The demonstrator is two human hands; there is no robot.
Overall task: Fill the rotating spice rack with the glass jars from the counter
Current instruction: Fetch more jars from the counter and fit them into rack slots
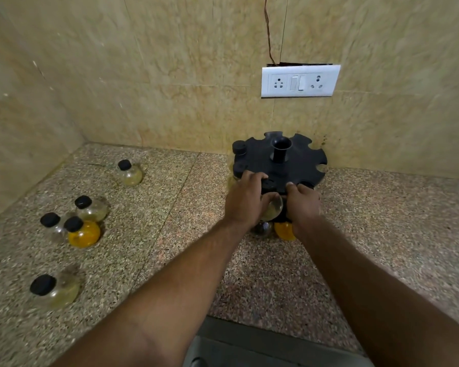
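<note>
Five jars [83,231] on speckled counter [170,207]; beige tiled wall [170,75].

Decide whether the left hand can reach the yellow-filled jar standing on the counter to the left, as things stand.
Probably yes, once free: the left hand grips a clear jar at the rack, and bare counter lies between it and the yellow-filled jar.

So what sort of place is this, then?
Probably a home kitchen corner: a speckled stone counter, a white socket-and-switch plate on the tiled wall above it, and a black round plastic spice rack.
</note>
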